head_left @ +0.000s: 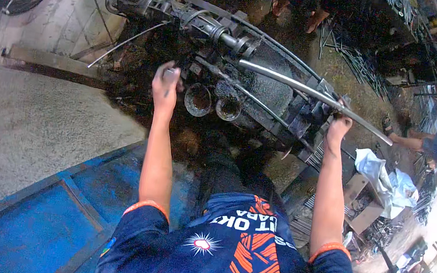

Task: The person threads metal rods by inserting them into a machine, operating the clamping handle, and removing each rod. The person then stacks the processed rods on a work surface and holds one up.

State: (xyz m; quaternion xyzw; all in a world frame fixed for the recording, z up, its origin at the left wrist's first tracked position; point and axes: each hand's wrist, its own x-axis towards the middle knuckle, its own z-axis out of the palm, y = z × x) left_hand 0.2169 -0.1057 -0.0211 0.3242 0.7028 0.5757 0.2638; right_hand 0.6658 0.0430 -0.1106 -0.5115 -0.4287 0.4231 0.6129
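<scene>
L hand [167, 85] is part-curled by the dark machine [204, 23], grip unclear. Metal rod [294, 83] slants across it, R end overhanging; R hand [340, 126], fingers bent, sits close by, prob. to steady it, tho can't confirm hold.

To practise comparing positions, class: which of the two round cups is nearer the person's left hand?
The left cup: it sits close beside the left hand, while the right cup is farther right, beyond it.
</scene>
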